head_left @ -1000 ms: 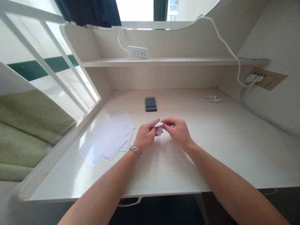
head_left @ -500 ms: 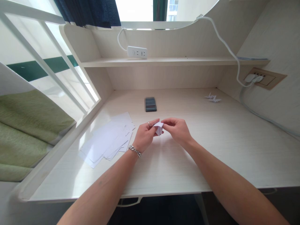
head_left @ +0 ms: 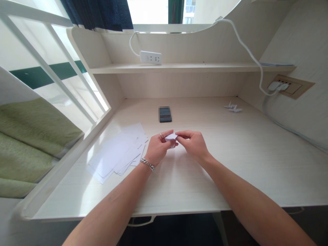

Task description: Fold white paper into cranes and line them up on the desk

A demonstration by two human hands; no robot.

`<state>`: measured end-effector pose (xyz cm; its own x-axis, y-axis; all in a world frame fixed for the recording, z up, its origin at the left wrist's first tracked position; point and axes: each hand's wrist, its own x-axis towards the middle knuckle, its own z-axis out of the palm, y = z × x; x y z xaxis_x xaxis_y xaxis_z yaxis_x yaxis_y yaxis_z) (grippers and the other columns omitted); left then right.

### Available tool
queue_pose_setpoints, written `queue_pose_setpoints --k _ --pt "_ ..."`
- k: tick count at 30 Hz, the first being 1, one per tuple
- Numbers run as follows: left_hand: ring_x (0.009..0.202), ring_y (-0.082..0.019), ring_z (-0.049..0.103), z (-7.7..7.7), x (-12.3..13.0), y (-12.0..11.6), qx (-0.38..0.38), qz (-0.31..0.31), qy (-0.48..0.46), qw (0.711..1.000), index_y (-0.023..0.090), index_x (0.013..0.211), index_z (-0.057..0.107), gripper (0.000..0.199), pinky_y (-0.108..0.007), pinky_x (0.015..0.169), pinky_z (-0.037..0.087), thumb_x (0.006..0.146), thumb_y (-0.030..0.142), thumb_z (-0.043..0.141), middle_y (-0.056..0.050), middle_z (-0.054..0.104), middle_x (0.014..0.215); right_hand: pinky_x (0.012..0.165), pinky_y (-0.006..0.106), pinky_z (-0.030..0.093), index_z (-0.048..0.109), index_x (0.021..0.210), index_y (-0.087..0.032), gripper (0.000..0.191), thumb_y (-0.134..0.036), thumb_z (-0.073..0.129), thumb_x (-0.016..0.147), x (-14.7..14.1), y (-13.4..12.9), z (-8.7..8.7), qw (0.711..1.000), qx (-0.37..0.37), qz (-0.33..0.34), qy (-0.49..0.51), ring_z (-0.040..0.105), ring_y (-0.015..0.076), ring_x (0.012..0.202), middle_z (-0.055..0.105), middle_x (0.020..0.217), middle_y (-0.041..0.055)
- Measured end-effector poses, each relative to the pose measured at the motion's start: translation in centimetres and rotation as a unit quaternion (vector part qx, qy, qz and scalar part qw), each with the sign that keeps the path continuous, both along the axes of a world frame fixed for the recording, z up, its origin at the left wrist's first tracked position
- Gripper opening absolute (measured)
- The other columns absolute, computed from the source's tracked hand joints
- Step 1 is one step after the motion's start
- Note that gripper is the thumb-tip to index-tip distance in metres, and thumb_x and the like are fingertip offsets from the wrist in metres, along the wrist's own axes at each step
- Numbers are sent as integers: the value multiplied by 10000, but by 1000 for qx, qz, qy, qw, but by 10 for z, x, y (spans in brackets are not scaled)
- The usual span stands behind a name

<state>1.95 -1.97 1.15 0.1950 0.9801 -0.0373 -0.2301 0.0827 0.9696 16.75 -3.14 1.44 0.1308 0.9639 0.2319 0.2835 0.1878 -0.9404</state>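
A small folded white paper [head_left: 171, 137] is held above the middle of the desk, between my two hands. My left hand [head_left: 159, 147] grips it from the left, with the thumb across its lower part and a ring on one finger. The fingertips of my right hand [head_left: 194, 142] pinch its right corner. Loose white sheets [head_left: 118, 148] lie overlapping on the desk to the left of my left hand. Beyond my hands lies a dark, blurred rectangular object [head_left: 165, 114].
Folded paper cranes [head_left: 235, 109] stand at the back right of the desk [head_left: 256, 153]. A white power strip [head_left: 150, 57] sits on the shelf [head_left: 184, 68]. A white cable [head_left: 252, 56] hangs to the wall socket [head_left: 297, 86] at the right.
The folded paper has tilted and shifted slightly left, its upper flap now lying flatter. My left thumb has come across it, and my right fingertips have moved a little left with its corner.
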Motion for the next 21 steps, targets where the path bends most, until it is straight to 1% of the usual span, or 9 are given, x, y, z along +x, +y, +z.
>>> queue_pose_setpoints --k 4,6,10,14,17,21 --pt "666 -163 703 1 0 0 -7 0 -18 1000 34 1205 609 572 -308 726 564 664 92 785 -86 740 770 680 303 534 781 870 -167 219 -229 658 700 0 1 0 998 -25 1 53 700 216 780 768 827 62" --pt "679 -174 709 1 0 0 -10 0 -17 1000 42 1211 608 585 -324 744 565 659 100 790 -86 739 770 658 305 528 781 875 -162 231 -234 656 695 1 3 -1 997 -30 1 64 692 214 753 764 811 65" --pt "723 -195 719 1 -2 1 -22 5 -22 1000 45 1218 599 598 -349 783 564 659 122 797 -104 744 827 687 321 529 780 870 -170 223 -262 654 711 5 5 -1 999 -12 -13 43 684 215 762 756 807 65" --pt "727 -184 712 2 -1 1 -26 5 -41 999 51 1168 624 581 -353 794 565 633 148 831 -115 744 881 718 320 538 767 895 -171 242 -302 708 700 6 4 0 999 13 7 36 690 208 776 751 825 64" --pt "709 -163 700 1 0 0 -15 -3 -52 999 65 1151 645 571 -348 787 567 624 164 842 -100 745 866 729 320 543 768 865 -171 205 -295 709 712 4 2 1 999 20 17 29 699 206 770 755 828 62" --pt "678 -160 695 0 1 -1 0 -9 -33 999 66 1125 671 523 -348 769 570 636 169 827 -90 743 809 741 319 540 775 853 -185 169 -251 674 735 3 1 0 1000 28 4 4 702 212 805 761 855 54"
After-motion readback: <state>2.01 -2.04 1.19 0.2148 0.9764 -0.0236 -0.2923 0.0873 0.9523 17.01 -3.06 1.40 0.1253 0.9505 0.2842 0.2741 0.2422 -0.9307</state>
